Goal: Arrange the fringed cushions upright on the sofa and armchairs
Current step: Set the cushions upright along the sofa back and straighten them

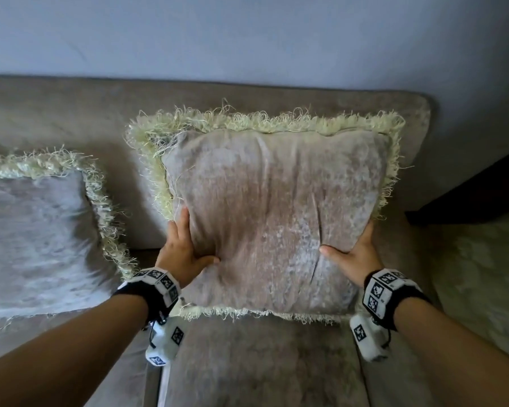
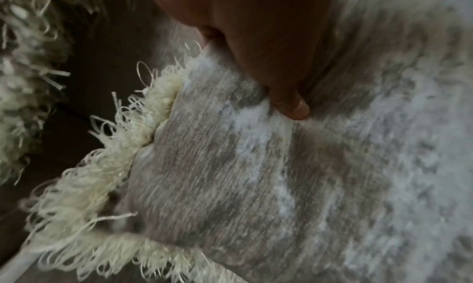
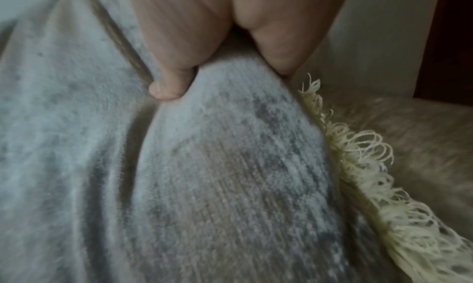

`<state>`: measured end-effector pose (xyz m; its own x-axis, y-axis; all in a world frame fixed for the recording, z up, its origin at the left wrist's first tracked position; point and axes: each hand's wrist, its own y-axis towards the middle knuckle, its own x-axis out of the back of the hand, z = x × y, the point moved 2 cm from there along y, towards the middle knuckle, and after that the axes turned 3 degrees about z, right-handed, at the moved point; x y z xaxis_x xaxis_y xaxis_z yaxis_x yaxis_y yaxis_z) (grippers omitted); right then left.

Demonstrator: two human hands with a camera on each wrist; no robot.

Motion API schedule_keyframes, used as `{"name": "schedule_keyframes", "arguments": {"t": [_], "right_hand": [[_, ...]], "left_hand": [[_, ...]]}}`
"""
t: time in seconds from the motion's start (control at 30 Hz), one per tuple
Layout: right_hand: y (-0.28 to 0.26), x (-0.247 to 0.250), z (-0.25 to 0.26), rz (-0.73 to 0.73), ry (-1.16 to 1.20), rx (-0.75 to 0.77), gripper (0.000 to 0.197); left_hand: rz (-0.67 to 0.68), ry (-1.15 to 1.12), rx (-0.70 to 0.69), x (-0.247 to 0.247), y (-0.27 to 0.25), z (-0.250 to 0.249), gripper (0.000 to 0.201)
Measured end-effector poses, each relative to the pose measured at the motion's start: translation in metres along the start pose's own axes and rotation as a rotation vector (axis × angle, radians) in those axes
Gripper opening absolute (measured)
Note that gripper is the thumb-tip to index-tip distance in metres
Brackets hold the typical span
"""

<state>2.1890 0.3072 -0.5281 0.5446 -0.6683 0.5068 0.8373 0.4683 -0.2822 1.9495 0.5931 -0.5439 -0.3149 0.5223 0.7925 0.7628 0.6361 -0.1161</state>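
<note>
**poster1:** Both hands are on the same cushion. Left hand (image 1: 185, 254) grips the lower left side of the fringed cushion (image 1: 274, 218), thumb dug into the front face and fingers wrapped round the edge toward the back. Right hand (image 1: 353, 257) mirrors it on the lower right side, thumb on the front and the rest behind. So each one is grasping it, neither hangs loose.

**poster2:** Where does the cushion sit, though?

**poster1:** Standing on the seat of the sofa (image 1: 71, 118), top leaning against the backrest, bottom fringe on the seat at about 6 o'clock from its middle. It's at the right end of the sofa, next to the armrest at 3 o'clock.

**poster2:** What do the wrist cams show?

**poster1:** Left wrist view has the thumb (image 2: 291, 109) pressing a dent into the velvety fabric, cream fringe (image 2: 107, 166) running down at 8 o'clock. Right wrist view is the same deal: thumb (image 3: 169, 87) sunk in a fold, yellowish fringe trailing off toward 4 o'clock. Both are blurry.

**poster2:** Anything else around?

**poster1:** A second fringed cushion (image 1: 36, 236) at 9 o'clock, also propped on the seat, near the held one but I can't tell if the fringes touch. Pale wall (image 1: 247, 39) behind at 12 o'clock.
</note>
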Motion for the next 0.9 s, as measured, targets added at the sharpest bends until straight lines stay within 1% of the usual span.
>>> {"name": "schedule_keyframes", "arguments": {"t": [0.03, 0.1, 0.23, 0.27, 0.37, 0.43, 0.5, 0.6, 0.67, 0.73, 0.8, 0.83, 0.9], "right_hand": [[0.008, -0.009, -0.008, -0.004, -0.017, -0.007, 0.118], [0.021, -0.027, -0.03, 0.0, -0.06, -0.071, 0.135], [0.034, -0.06, -0.074, 0.036, -0.137, -0.144, 0.147], [0.035, -0.065, -0.08, 0.043, -0.157, -0.161, 0.148], [0.041, -0.072, -0.093, 0.023, -0.192, -0.183, 0.138], [0.048, -0.072, -0.096, -0.004, -0.201, -0.176, 0.138], [0.052, -0.071, -0.092, 0.008, -0.206, -0.181, 0.139], [0.054, -0.063, -0.091, 0.052, -0.24, -0.214, 0.135], [0.053, -0.053, -0.086, 0.066, -0.259, -0.197, 0.131], [0.053, -0.042, -0.081, 0.083, -0.231, -0.197, 0.133], [0.058, -0.037, -0.074, 0.102, -0.162, -0.192, 0.134], [0.061, -0.037, -0.07, 0.104, -0.133, -0.195, 0.132], [0.064, -0.041, -0.065, 0.112, -0.112, -0.235, 0.137]], "left_hand": [[-0.014, -0.006, 0.011, -0.009, 0.004, 0.008, 0.136], [-0.031, -0.007, 0.024, -0.024, 0.01, 0.025, 0.136], [-0.042, -0.01, 0.06, -0.046, 0.014, 0.056, 0.136], [-0.03, -0.008, 0.062, -0.05, 0.013, 0.062, 0.134], [0.002, -0.021, 0.028, -0.061, 0.011, 0.072, 0.129], [0.014, -0.021, 0.045, -0.066, 0.009, 0.074, 0.128], [0.029, 0.006, 0.041, -0.066, 0.009, 0.073, 0.129], [0.014, 0.042, -0.041, -0.059, 0.004, 0.078, 0.129], [-0.012, 0.022, -0.057, -0.048, 0.001, 0.082, 0.128], [-0.049, 0.001, -0.074, -0.036, 0.004, 0.083, 0.128], [-0.063, -0.06, -0.098, -0.027, 0.01, 0.08, 0.131], [-0.055, -0.102, -0.092, -0.024, 0.014, 0.076, 0.134], [-0.009, -0.156, -0.064, -0.025, 0.023, 0.07, 0.145]]}}
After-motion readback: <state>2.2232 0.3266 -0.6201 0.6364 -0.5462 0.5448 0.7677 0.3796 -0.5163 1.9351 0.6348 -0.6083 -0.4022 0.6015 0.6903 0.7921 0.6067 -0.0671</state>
